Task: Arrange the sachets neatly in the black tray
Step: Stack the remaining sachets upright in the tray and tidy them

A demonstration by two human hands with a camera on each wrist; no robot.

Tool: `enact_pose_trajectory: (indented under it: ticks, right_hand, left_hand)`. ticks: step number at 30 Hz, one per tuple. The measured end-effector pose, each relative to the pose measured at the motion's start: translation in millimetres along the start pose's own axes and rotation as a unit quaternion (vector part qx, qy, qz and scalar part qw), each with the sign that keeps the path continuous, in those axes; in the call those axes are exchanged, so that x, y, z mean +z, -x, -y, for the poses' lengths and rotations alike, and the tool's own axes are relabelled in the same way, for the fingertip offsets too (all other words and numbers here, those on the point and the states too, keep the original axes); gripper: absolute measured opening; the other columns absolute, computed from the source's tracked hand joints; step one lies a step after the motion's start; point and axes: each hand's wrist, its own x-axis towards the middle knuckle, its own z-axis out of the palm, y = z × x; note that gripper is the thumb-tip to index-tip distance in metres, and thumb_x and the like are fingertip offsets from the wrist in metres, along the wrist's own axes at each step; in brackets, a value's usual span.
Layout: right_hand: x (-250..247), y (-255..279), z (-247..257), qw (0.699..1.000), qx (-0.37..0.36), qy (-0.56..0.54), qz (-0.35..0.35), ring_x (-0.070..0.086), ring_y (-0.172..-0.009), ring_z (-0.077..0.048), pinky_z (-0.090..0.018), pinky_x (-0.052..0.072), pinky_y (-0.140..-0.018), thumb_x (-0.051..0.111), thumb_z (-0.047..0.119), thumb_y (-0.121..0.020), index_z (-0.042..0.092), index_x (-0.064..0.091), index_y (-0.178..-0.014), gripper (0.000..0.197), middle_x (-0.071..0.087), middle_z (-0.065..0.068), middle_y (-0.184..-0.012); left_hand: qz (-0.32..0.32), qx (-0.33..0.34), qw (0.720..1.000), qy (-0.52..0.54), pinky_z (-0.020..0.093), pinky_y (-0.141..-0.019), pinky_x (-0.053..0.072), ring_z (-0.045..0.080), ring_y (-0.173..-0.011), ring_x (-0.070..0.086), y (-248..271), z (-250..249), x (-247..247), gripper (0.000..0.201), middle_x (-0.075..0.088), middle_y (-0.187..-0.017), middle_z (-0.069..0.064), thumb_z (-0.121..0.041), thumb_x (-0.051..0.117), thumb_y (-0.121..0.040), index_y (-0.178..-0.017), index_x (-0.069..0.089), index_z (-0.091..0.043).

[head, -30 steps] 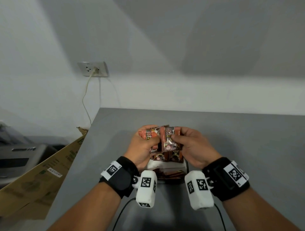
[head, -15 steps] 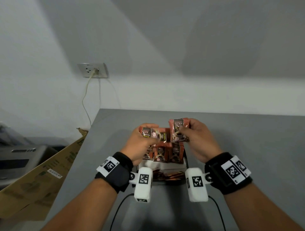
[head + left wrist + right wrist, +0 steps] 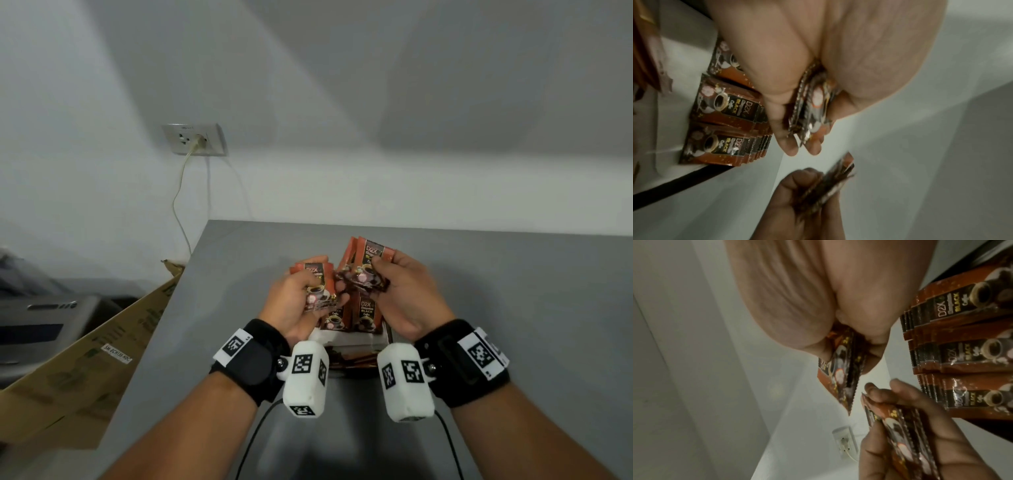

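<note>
Brown-orange coffee sachets are split between both hands above the table. My left hand (image 3: 308, 287) grips a small bundle of sachets (image 3: 317, 284), seen edge-on in the left wrist view (image 3: 812, 104). My right hand (image 3: 387, 274) pinches a few more sachets (image 3: 366, 267) slightly higher and to the right (image 3: 840, 374). Just below the hands, rows of sachets (image 3: 363, 317) stand upright in the tray (image 3: 962, 353). The tray's black rim (image 3: 684, 180) shows beside them; the hands and wrist cameras hide most of it in the head view.
The grey table (image 3: 513, 291) meets a white wall at the back. A wall socket (image 3: 193, 138) with a plugged-in cable is on the left. A cardboard box (image 3: 85, 370) and a grey machine (image 3: 37, 325) stand off the table's left edge. Black cables (image 3: 253, 438) trail near my forearms.
The single bundle held by both hands has been split. My right hand lifted a few sachets up and to the right, while my left hand keeps the rest.
</note>
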Motion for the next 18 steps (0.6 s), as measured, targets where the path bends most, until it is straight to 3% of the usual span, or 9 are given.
enact_pose_trajectory:
  ticks: [4,7,11,14,16,18]
  right_hand:
    - [-4.5,5.7,-4.0,0.999,0.019,0.031,0.029,0.065,-0.098,-0.036,-0.051,0.052,-0.096,0.049,0.002,-0.101,-0.011,0.057,-0.123,0.027,0.066,-0.033,-0.115]
    - [-2.2,9.7,-10.5,0.998,0.03,0.047,0.041,0.064,-0.106,-0.042,-0.054,0.05,-0.1,0.049,0.002,-0.101,-0.011,0.058,-0.125,0.029,0.064,-0.035,-0.12]
    - [0.3,11.3,-14.2,0.996,0.045,0.059,0.045,0.068,-0.093,-0.033,-0.042,0.057,-0.082,0.049,0.001,-0.1,-0.009,0.062,-0.121,0.026,0.069,-0.029,-0.11]
    - [3.8,12.6,-13.6,0.996,0.055,0.056,0.051,0.069,-0.088,-0.031,-0.039,0.058,-0.075,0.048,0.002,-0.101,-0.008,0.063,-0.122,0.027,0.071,-0.027,-0.106]
    - [3.0,11.1,-11.6,0.998,0.043,0.033,0.03,0.069,-0.092,-0.033,-0.042,0.058,-0.078,0.046,0.003,-0.102,-0.007,0.064,-0.122,0.028,0.07,-0.028,-0.111]
    - [-3.2,6.8,-8.7,0.999,0.028,0.015,-0.015,0.068,-0.095,-0.037,-0.046,0.056,-0.084,0.048,0.005,-0.102,-0.007,0.061,-0.123,0.028,0.07,-0.028,-0.111]
  left_hand:
    - [0.0,0.039,0.996,-0.083,0.041,-0.069,0.061,0.035,-0.094,0.07,2.3,0.5,-1.8,0.033,0.069,-0.11,0.025,0.011,0.055,-0.092,-0.122,0.059,-0.004]
    - [-0.008,0.072,0.99,-0.118,0.039,-0.063,0.061,0.031,-0.085,0.071,3.4,4.5,0.7,0.035,0.07,-0.099,0.02,0.015,0.059,-0.088,-0.118,0.059,-0.004]
    - [-0.002,0.102,0.981,-0.164,0.036,-0.065,0.06,0.023,-0.077,0.07,5.1,8.8,7.2,0.041,0.07,-0.088,0.013,0.026,0.057,-0.081,-0.104,0.062,-0.007]
    - [0.009,0.07,0.986,-0.152,0.039,-0.066,0.06,0.029,-0.083,0.069,6.0,11.6,8.7,0.035,0.069,-0.098,0.021,0.019,0.056,-0.087,-0.113,0.061,-0.003]
    - [0.01,0.021,0.994,-0.105,0.045,-0.069,0.06,0.036,-0.089,0.068,6.3,10.3,4.4,0.032,0.067,-0.108,0.025,0.006,0.049,-0.094,-0.122,0.059,-0.003]
    - [0.004,-0.014,0.999,-0.051,0.05,-0.071,0.06,0.038,-0.089,0.067,5.8,6.2,-2.2,0.038,0.067,-0.109,0.025,0.003,0.04,-0.093,-0.126,0.059,-0.002]
